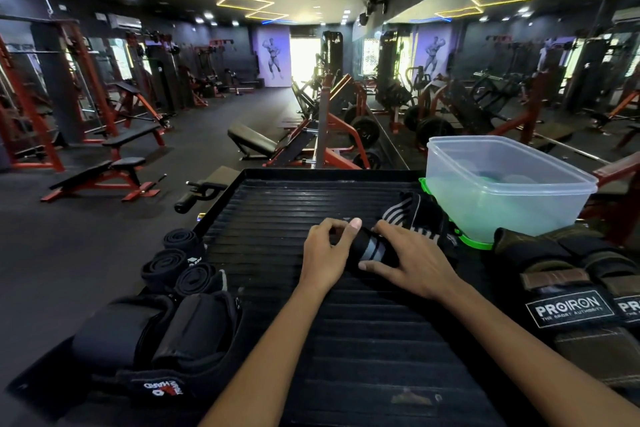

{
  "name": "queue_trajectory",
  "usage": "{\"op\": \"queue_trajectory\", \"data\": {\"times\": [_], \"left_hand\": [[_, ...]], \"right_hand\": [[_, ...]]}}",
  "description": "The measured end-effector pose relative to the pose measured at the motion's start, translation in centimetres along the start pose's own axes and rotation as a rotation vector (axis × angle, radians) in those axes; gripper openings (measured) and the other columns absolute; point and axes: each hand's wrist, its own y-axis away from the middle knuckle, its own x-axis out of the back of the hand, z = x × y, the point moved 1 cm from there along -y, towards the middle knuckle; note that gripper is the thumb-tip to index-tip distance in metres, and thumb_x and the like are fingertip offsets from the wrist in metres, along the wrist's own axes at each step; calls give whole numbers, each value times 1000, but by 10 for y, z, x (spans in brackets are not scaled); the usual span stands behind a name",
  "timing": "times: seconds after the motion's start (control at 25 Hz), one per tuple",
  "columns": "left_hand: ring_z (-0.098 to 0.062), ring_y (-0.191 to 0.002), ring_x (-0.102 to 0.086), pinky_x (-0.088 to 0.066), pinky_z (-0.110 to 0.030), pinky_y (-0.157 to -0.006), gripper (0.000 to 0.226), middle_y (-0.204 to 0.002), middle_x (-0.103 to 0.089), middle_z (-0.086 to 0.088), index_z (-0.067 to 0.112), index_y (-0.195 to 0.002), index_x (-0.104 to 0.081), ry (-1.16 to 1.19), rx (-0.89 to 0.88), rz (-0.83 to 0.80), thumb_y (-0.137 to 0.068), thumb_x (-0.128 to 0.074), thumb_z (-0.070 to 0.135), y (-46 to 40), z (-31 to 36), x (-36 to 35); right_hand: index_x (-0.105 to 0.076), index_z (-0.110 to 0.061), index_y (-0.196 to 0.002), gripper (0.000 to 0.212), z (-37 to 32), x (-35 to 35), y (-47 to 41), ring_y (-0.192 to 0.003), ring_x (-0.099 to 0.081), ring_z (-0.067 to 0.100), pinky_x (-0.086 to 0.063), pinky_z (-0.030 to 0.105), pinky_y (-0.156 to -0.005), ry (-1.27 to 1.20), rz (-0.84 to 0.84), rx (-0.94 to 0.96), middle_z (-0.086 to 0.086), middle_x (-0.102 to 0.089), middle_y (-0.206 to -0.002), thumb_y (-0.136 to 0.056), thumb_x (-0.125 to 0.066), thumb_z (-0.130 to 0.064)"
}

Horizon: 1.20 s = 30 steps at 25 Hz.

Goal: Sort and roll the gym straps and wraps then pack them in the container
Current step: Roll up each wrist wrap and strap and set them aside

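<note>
Both hands were on a black striped wrap [372, 250] mid-worktop [363, 340]: left hand [323, 253] pinching the rolled end, right hand [412, 263] pressing it. Three rolled wraps [180, 263] sat left, clear container [502, 187] right.

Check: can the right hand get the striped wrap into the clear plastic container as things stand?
Probably yes. The clear plastic container stands open, lidless, just beyond the right hand, with nothing between; both hands are on the black striped wrap.

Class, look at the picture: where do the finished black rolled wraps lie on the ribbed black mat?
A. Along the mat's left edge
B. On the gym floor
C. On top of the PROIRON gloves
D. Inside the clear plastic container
A: three black rolled wraps sit side by side at the left edge of the ribbed black mat, far from the clear plastic container on the right.
</note>
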Motion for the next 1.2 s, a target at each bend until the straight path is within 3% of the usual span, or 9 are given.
{"op": "queue_trajectory", "data": {"times": [0.12,0.28,0.4,0.48,0.56,0.72,0.84,0.96,1.2], "left_hand": [[-12,-102,-64,-55,-35,-90,50,-109,-66,0,21,-113,-62,273,117,-123,-78,-70,55,3,2,-6],[-18,-94,-68,-55,-40,-89,37,-97,-71,-2,16,-109,-63,317,124,-61,-85,-67,44,3,-2,-11],[-15,-103,-64,-51,-35,-94,38,-111,-68,-2,18,-120,-58,372,166,1,-90,-62,42,-2,-2,-4],[-13,-108,-60,-48,-31,-98,40,-120,-61,-2,19,-130,-51,408,165,-51,-94,-59,35,-2,1,-4],[-12,-112,-56,-45,-29,-102,40,-124,-56,0,22,-136,-44,425,150,-100,-97,-55,28,0,5,-9],[-16,-124,-51,-39,-36,-110,38,-136,-51,-2,24,-140,-40,400,123,-131,-102,-44,26,1,6,-9],[-14,-129,-46,-35,-34,-112,36,-140,-49,0,24,-138,-45,224,69,-142,-103,-40,27,7,12,-4],[-12,-124,-48,-38,-24,-104,35,-136,-50,1,22,-136,-48,79,40,-149,-102,-43,24,17,28,13],[-9,-105,-53,-40,-15,-85,29,-121,-54,2,18,-123,-58,-286,-155,-51,-95,-56,27,45,87,94]], "right_hand": [[-45,-20,-106,45,-5,1,1,-82,-59,19,-44,32,-62,-45,108,9,-2,-61,-92,-86,-54,-59],[-40,-22,-90,33,-14,-3,0,-68,-56,9,-40,22,-59,-279,158,-42,-9,-58,-78,-87,-64,-44],[-53,-10,-84,32,-20,1,-4,-70,-59,7,-47,18,-61,-1019,119,-249,-4,-63,-79,-88,-64,-40],[-56,-10,-83,13,-19,-1,-8,-65,-60,5,-46,16,-52,-1392,130,-421,-3,-64,-78,-92,-59,-18],[-55,-12,-88,11,-15,-4,-8,-63,-61,5,-48,17,-50,-1467,84,-489,-2,-64,-78,-85,-63,-6],[-58,-13,-114,69,-12,-4,-10,-72,-70,12,-55,24,-56,-1570,-68,-516,5,-69,-86,-53,-90,-20],[-57,-11,-120,61,-15,-4,-9,-71,-69,9,-52,20,-55,-1534,-94,-510,4,-71,-82,-63,-79,-8],[-62,-14,-118,76,-16,-10,-9,-81,-67,13,-50,18,-58,-1365,-92,-479,12,-70,-103,-50,-94,-19],[-66,-13,-110,49,-40,-8,-19,-88,-71,18,-56,23,-70,-1272,-23,-398,4,-75,-94,-65,-80,-1]]}}
